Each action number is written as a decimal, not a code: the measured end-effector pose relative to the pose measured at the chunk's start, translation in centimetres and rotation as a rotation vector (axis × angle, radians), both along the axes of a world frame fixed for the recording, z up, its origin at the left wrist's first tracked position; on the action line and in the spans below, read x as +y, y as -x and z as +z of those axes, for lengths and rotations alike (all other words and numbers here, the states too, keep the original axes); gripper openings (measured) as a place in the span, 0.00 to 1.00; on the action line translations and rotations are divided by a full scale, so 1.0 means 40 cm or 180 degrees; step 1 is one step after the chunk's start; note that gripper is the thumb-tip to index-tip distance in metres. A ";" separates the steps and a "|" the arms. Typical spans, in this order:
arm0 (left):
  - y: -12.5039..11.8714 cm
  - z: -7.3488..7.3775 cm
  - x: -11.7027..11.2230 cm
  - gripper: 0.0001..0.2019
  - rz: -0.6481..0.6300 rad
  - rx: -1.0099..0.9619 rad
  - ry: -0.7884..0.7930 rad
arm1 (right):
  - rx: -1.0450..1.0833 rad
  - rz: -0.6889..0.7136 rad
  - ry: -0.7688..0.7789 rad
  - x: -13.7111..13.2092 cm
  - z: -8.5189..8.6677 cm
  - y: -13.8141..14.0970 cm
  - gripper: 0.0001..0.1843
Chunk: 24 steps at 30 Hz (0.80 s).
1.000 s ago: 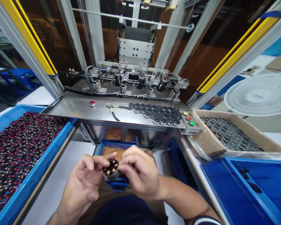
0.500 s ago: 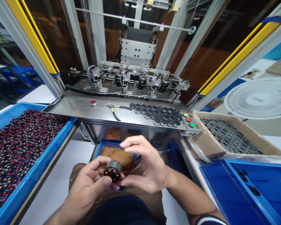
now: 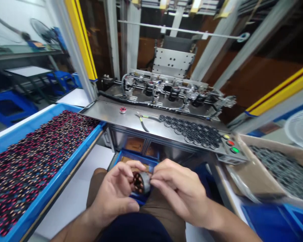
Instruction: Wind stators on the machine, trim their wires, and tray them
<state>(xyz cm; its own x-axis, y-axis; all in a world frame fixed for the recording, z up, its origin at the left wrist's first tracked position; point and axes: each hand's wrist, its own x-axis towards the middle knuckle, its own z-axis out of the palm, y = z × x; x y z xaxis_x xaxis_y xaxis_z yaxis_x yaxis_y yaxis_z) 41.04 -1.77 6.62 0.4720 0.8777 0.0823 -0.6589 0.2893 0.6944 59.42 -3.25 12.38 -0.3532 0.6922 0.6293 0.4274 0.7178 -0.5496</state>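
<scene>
A motor stator with copper windings inside a grey metal ring sits between my two hands above my lap, its wound face tilted toward my left palm. My left hand holds it, fingers curled behind and the thumb apart below. At the ring's right edge, my right hand is closed in a pinch; whether a thin wire or the ring's edge lies between its fingertips is blurred. Beyond them, a pair of cutting pliers lies on the metal bench, beside rows of dark stator cores.
At left stands a blue tray full of wound stators. A single red-wound stator is on the bench. Behind it is a winding machine. Push buttons sit at the bench's right end, near a cardboard box of grey cores.
The camera view has swung left. My right hand has gone from spread fingers to a pinch at the stator's right side. The stator has turned so its wound face points more leftward.
</scene>
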 end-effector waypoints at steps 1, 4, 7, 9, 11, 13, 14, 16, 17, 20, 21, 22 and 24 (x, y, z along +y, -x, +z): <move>0.000 0.001 0.006 0.24 0.0051 -0.0190 -0.0053 | 0.0042 0.0044 0.0093 0.001 0.005 0.004 0.07; 0.003 -0.010 0.025 0.26 -0.0218 -0.0273 0.0003 | -0.0080 0.0284 0.0076 0.009 0.013 0.009 0.08; 0.008 -0.031 0.037 0.26 -0.1476 -0.0073 0.0205 | -0.0432 0.0471 -0.0093 0.016 0.018 0.008 0.09; 0.010 -0.042 0.039 0.26 -0.2113 -0.0146 0.0187 | -0.0637 0.0475 -0.0250 0.018 0.025 0.006 0.08; 0.011 -0.045 0.038 0.21 -0.2013 -0.0254 0.0078 | -0.0811 0.0341 -0.0463 0.019 0.032 0.006 0.07; 0.012 -0.040 0.035 0.18 -0.1432 -0.0352 0.0017 | -0.0923 0.0104 -0.0587 0.020 0.037 0.010 0.06; 0.013 -0.036 0.033 0.19 -0.1137 -0.0401 0.0005 | -0.0952 -0.0003 -0.0595 0.020 0.038 0.014 0.06; 0.015 -0.025 0.033 0.20 -0.0618 -0.0567 -0.0009 | -0.0879 -0.0182 -0.0514 0.020 0.037 0.022 0.05; 0.016 -0.021 0.034 0.21 -0.0401 -0.0686 -0.0021 | -0.0796 -0.0213 -0.0446 0.020 0.036 0.026 0.06; 0.015 -0.018 0.048 0.23 -0.0153 -0.0847 0.0059 | -0.0515 -0.0030 -0.0218 0.024 0.032 0.034 0.07; 0.014 -0.021 0.053 0.22 -0.0293 -0.0777 0.0108 | -0.0458 0.0092 -0.0159 0.026 0.031 0.035 0.08; 0.012 -0.026 0.057 0.21 -0.0551 -0.0663 0.0146 | -0.0428 0.0213 -0.0112 0.028 0.030 0.035 0.09; 0.011 -0.036 0.059 0.25 -0.1430 -0.0446 0.0166 | -0.0374 0.0367 -0.0061 0.032 0.026 0.034 0.10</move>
<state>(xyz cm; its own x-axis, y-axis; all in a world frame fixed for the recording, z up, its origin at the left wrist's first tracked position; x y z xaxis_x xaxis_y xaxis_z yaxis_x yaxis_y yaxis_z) 40.61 0.57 5.17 0.7935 0.5938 0.1336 -0.5469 0.5992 0.5847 58.07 -1.98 13.44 -0.5016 0.6311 0.5917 0.4021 0.7757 -0.4864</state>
